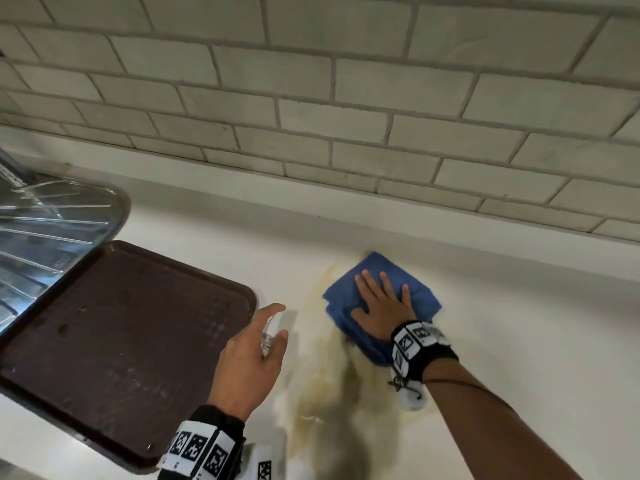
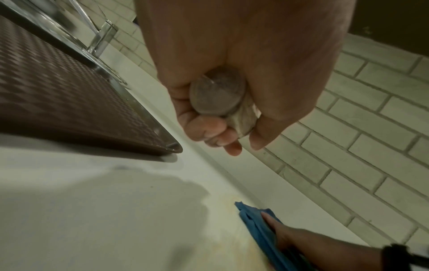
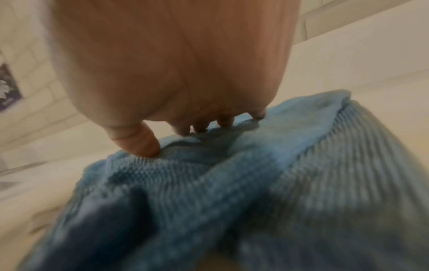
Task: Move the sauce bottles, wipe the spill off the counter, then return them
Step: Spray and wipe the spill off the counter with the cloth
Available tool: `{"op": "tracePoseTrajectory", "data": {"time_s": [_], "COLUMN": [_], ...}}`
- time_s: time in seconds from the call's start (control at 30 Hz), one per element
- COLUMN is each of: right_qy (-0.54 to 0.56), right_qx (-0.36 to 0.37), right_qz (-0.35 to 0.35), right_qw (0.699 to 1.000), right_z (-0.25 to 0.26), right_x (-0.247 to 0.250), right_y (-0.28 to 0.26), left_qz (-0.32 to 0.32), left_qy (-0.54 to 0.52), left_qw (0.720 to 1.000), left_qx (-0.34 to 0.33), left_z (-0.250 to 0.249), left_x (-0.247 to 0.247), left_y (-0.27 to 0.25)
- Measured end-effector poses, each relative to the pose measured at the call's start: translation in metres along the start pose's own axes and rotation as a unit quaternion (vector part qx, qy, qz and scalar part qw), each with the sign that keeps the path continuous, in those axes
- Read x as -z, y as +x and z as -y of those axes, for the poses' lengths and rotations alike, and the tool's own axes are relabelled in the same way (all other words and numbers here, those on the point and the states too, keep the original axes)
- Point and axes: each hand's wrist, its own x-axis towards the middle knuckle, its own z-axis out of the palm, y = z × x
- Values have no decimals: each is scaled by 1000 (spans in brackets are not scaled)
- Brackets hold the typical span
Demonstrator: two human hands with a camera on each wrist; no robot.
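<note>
Pressing flat on the blue cloth [image 1: 381,299], the right hand [image 1: 382,308] has its fingers spread out straight. The cloth lies on the white bench [image 1: 519,323], right of the middle of the head view, near the tiled wall [image 1: 346,98]. Its long side runs from upper left to lower right. A pale yellow spill [image 1: 332,386] is smeared on the bench below and left of the cloth. It is blurry, so its edges are hard to see.

The left hand [image 1: 247,362] is curled around a small clear bottle [image 2: 220,99]. In the head view the bottle is mostly hidden by the fingers. In the left wrist view only its round bottom shows, pointing at the camera. I cannot tell what is in it.

A brown tray [image 1: 121,341] sits at the lower left, cut off by the frame edge. A shiny metal sink [image 1: 41,230] is above it, also cut off. The right wrist view is blurry and shows mostly cloth.
</note>
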Motion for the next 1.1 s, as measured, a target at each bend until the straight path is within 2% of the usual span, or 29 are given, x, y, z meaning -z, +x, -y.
{"op": "tracePoseTrajectory", "data": {"time_s": [0.1,0.2,0.3,0.43,0.53,0.63,0.87,0.97,1.1], "right_qy": [18,17,-13,-52,-59,-37,40,64,91], "right_qx": [-32,-22,41,148,171,130,4,-48,-111], "right_qz": [18,8,5,-10,-11,-3,15,8,-34], "right_qw": [999,1000,999,988,983,991,999,997,989], "right_z": [5,26,52,70,63,53,0,-31,-63], "right_x": [19,25,13,-21,-24,-10,27,31,16], "right_y": [35,54,46,8,2,20,60,49,6], "left_qz": [3,2,2,8,27,38,11,14,26], "left_qy": [2,-5,-9,-7,-3,2,-3,-3,-4], "left_qw": [1000,1000,1000,1000,1000,999,1000,1000,1000], "left_qx": [8,16,23,13,1,-6,-3,-4,-16], "left_z": [5,8,8,-1,-5,-8,-9,-13,-19], "left_x": [6,8,6,-3,-9,-10,-4,-5,-12], "left_y": [-1,1,7,14,17,17,19,20,23]}}
